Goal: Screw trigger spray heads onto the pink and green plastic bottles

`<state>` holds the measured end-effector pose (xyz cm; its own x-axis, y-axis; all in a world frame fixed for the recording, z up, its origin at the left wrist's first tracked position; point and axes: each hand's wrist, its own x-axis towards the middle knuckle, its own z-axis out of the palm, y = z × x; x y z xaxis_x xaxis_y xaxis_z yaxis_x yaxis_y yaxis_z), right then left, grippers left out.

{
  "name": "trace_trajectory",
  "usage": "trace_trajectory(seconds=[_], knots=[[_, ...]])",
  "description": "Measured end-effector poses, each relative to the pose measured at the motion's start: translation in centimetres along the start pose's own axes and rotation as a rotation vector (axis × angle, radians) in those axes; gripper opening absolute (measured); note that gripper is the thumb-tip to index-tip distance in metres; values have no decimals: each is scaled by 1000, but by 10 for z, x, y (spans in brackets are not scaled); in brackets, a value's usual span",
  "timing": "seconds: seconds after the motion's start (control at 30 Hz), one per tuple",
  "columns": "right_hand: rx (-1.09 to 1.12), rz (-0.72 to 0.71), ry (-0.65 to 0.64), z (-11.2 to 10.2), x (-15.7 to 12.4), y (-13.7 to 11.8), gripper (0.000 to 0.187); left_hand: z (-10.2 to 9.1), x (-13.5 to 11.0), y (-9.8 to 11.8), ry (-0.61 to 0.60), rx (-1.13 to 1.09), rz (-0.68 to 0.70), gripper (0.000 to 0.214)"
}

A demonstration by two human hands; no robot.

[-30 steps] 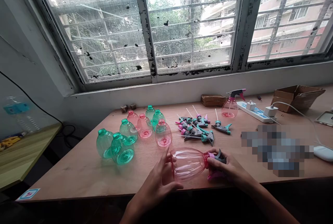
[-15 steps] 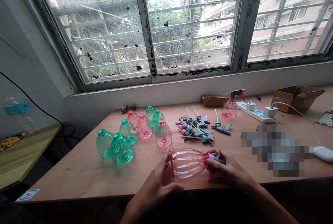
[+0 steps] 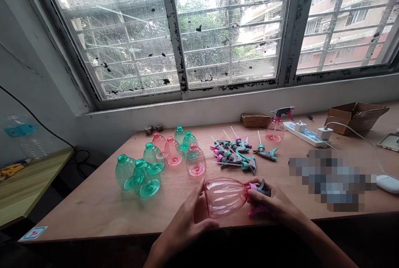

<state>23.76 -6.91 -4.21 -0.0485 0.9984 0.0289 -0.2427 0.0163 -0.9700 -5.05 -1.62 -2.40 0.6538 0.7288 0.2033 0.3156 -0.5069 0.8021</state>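
Note:
A clear pink spray bottle (image 3: 226, 197) lies sideways between my hands, just above the table's front edge. My right hand (image 3: 277, 207) is closed round its spray head (image 3: 264, 188), thumb by the pink collar; the pink trigger points down and is partly covered. At the bottle's base, my left hand (image 3: 187, 220) cups it, fingertips against the far edge and thumb below. Behind the bottle is a heap of spray heads (image 3: 233, 151) in grey, teal and pink, and a single spray head (image 3: 264, 152) lies beside it. An open-necked pink bottle (image 3: 195, 162) stands near my left fingertips.
Several green bottles (image 3: 146, 180) and more pink bottles (image 3: 173, 153) stand on the left of the wooden table (image 3: 93, 210). Toward the back right are a fitted pink spray bottle (image 3: 276, 130), a power strip (image 3: 307, 134) and an open cardboard box (image 3: 355, 118). A blurred patch covers the right side.
The pink bottle has tilted very slightly between my hands. Both hands keep nearly the same place and hold.

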Motion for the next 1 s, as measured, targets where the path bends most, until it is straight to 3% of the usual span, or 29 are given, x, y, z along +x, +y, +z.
trace_trajectory(seconds=[0.23, 0.4, 0.67, 0.83, 1.0], knots=[[5, 11, 3, 0, 0, -1, 41, 4, -1, -4, 10, -2, 20, 89], [14, 13, -6, 0, 0, 0, 42, 2, -1, 0, -5, -1, 13, 102], [-3, 4, 6, 0, -1, -1, 41, 2, -2, 4, 21, 21, 39, 89], [-8, 8, 9, 0, -1, -1, 41, 1, -2, 2, -22, -37, 37, 95], [-20, 4, -1, 0, 0, -1, 43, 1, -1, 3, 20, 57, 48, 89]])
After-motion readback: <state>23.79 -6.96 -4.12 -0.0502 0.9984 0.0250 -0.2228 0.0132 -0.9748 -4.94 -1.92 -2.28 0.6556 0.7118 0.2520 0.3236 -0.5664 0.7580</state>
